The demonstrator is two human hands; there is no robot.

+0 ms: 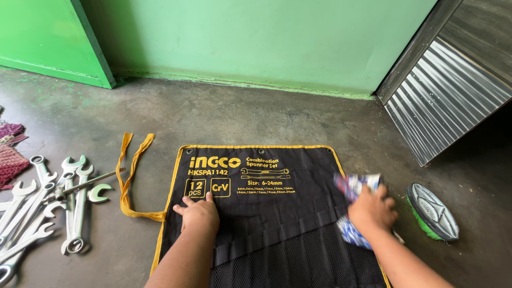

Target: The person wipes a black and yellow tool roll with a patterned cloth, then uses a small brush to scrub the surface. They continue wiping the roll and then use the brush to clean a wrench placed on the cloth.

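I am looking down at a grey concrete floor in front of a green wall. Spread flat on the floor just ahead of me is a black fabric tool roll edged in yellow, with yellow printing near its far left corner. Its far edge runs left to right, parallel to the wall, and the cloth stretches from there back toward me, where a row of sewn pockets and a mesh panel fill the near part; I cannot see the near end, so I cannot tell which way its long axis runs. Yellow tie straps trail from its left edge and loop away toward the wall. My left hand lies palm down on the left part of the roll, fingers together and pressed flat onto the cloth. My right hand is at the roll's right edge, fingers curled around a crumpled blue, white and red cloth that looks blurred. Just right of that hand, on the bare floor, lies a scrubbing brush with a grey back and green bristles. Well to the left, apart from the roll, is a loose heap of silver combination spanners, mostly lying with their long axes running away from me. A corrugated metal sheet leans at the far right.
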